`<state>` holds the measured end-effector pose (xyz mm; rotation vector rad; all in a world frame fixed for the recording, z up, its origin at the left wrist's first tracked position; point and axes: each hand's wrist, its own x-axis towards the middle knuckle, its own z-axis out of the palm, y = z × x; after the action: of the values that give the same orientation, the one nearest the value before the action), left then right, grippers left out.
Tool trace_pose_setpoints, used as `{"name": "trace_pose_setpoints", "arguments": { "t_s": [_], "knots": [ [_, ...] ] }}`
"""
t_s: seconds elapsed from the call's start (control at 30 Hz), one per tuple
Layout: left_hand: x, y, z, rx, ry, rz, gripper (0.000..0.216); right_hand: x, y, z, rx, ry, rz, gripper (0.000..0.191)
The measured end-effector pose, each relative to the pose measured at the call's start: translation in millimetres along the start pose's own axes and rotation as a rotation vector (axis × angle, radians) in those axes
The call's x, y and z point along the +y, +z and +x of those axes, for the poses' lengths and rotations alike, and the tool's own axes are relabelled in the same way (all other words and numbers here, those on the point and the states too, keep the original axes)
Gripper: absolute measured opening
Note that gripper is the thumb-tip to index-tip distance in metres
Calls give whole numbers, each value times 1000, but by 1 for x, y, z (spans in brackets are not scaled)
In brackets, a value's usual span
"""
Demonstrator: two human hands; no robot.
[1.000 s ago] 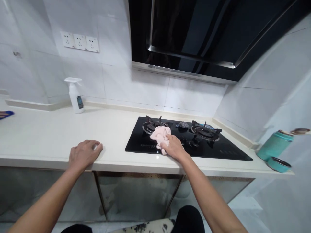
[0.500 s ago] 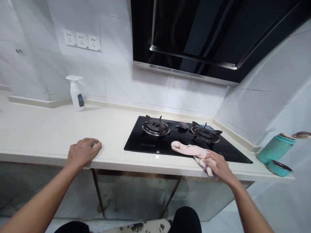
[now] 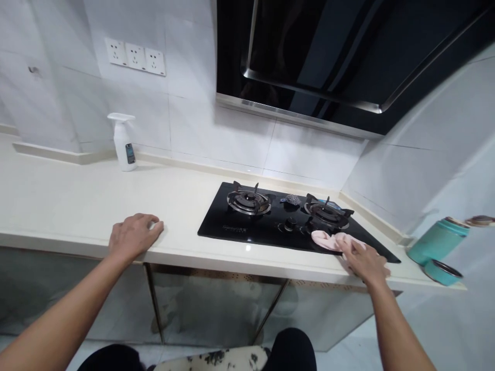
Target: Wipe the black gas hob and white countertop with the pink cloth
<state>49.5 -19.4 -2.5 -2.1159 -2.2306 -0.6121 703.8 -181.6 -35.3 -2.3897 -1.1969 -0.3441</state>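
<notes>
A pale pink cloth [image 3: 325, 240] lies bunched on the front right part of the black gas stove [image 3: 232, 226]. My right hand [image 3: 363, 262] is on it, fingers holding the cloth against the glass near the front edge. Part of the cloth is hidden under that hand. My left hand [image 3: 134, 237] rests on the cream countertop [image 3: 77, 201], left of the stove, palm down with its fingers lightly bent and no object seen in it. Just behind the cloth is a black control knob [image 3: 290, 223].
Two burners, a left one [image 3: 249, 202] and a right one [image 3: 328, 212], flank a steel wool scrubber [image 3: 291, 200]. A white spray bottle [image 3: 124, 147] stands by the wall. At the right end are a teal canister [image 3: 438, 239] and a teal bowl [image 3: 443, 272]. Overhead hangs a black range hood [image 3: 309, 56].
My right hand has moved right along the stove's front, taking the cloth with it and uncovering the knob area. My left hand has stayed in place on the counter.
</notes>
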Motion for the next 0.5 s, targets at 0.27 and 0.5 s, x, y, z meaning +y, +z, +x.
{"name": "trace_pose_setpoints", "arguments": {
  "t_s": [0.27,0.5],
  "knots": [
    [-2,1,7,-36,-11,45,55,-107,-4,-63,24,-140,76,60],
    [-8,3,18,-90,-29,134,68,-244,4,-128,29,-581,275,59]
  ]
}}
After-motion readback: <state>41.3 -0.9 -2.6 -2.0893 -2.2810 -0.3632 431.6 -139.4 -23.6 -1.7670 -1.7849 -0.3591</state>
